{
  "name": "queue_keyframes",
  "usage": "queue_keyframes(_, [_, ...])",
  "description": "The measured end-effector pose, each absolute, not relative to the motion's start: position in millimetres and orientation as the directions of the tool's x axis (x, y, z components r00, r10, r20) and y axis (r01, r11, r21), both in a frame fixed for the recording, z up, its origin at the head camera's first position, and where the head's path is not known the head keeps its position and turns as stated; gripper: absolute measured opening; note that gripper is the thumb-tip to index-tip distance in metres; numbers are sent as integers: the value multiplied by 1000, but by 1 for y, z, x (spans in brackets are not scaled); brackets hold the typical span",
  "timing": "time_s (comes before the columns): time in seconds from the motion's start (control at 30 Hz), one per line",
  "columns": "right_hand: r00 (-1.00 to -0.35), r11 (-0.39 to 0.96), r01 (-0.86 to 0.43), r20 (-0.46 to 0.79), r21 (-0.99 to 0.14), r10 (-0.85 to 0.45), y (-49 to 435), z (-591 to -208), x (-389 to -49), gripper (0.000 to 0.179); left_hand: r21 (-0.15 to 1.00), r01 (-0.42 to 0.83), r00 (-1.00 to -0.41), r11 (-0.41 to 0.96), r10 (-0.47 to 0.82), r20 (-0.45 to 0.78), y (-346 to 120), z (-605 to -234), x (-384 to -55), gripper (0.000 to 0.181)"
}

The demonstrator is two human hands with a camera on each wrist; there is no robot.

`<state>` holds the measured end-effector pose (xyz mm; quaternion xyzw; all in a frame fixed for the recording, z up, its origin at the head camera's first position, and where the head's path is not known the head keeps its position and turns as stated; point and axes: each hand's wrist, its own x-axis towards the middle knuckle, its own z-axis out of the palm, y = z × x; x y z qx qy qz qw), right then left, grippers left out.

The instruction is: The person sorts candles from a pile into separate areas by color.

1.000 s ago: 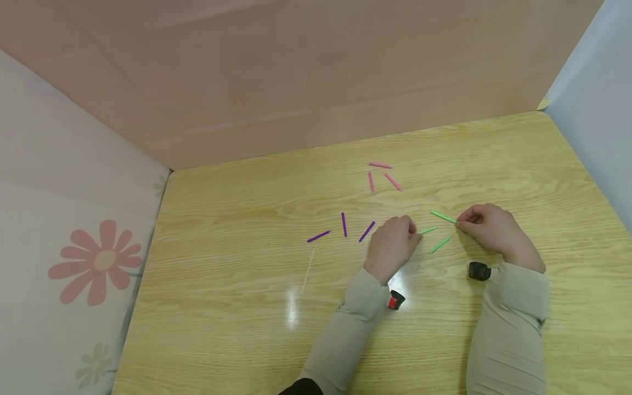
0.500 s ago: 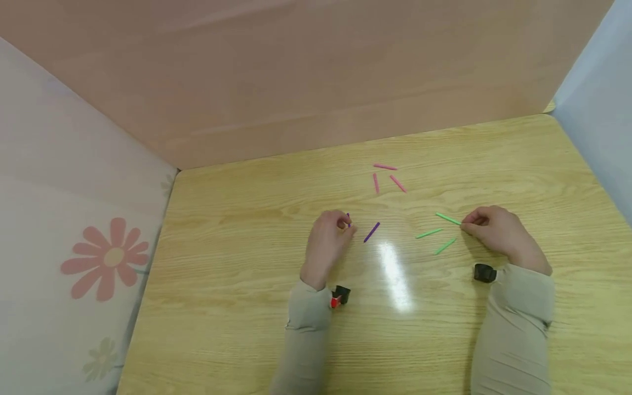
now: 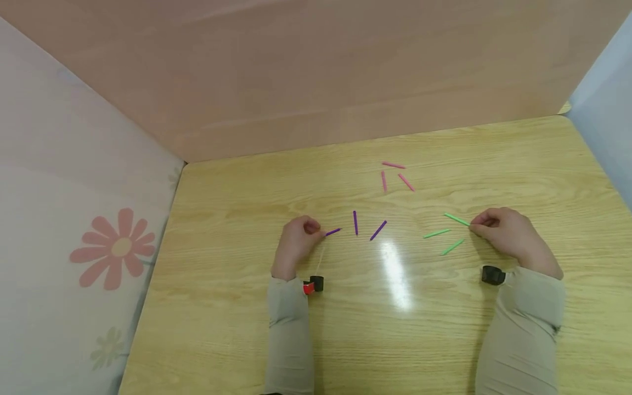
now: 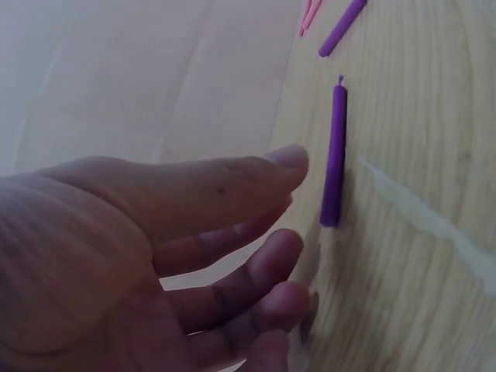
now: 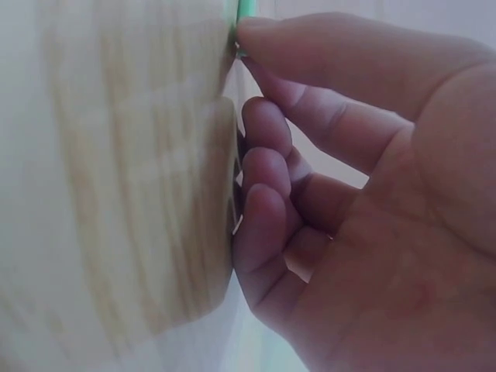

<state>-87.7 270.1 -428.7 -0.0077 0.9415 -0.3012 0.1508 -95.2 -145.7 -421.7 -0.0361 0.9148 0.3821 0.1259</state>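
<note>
Close by my left hand (image 3: pixel 295 244), a purple candle (image 3: pixel 333 232) lies on the table, its wick pointing away from the hand. In the left wrist view, a narrow gap separates my thumb tip (image 4: pixel 288 164) from that candle, and the fingers are loosely bent around nothing. Two more purple candles, one upright in view (image 3: pixel 355 223) and one slanted (image 3: pixel 378 231), lie to its right. My right hand (image 3: pixel 511 233) pinches the near end of a green candle (image 3: pixel 456 219) between thumb and index finger. Two other green candles (image 3: pixel 436 233) lie just left of it.
Three pink candles, among them a crosswise one (image 3: pixel 394 164), lie farther back. Wood-grain table (image 3: pixel 237 219) is bounded by a tan backdrop (image 3: pixel 296 71) and side panels. A small black camera (image 3: pixel 492 275) sits at the right wrist. A bright reflection shows mid-table.
My left hand has moved left from the green candles, past the purple ones, to the leftmost purple candle. The right hand stays at its green candle. The head view has shifted slightly.
</note>
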Motion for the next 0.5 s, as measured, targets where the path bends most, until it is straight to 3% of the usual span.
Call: queue_keyframes(0.5, [-954,809,81,-280,-582,-106,271,-429,-87,30,655,-179,-951,734,41,-306,-147,-430,-97,13])
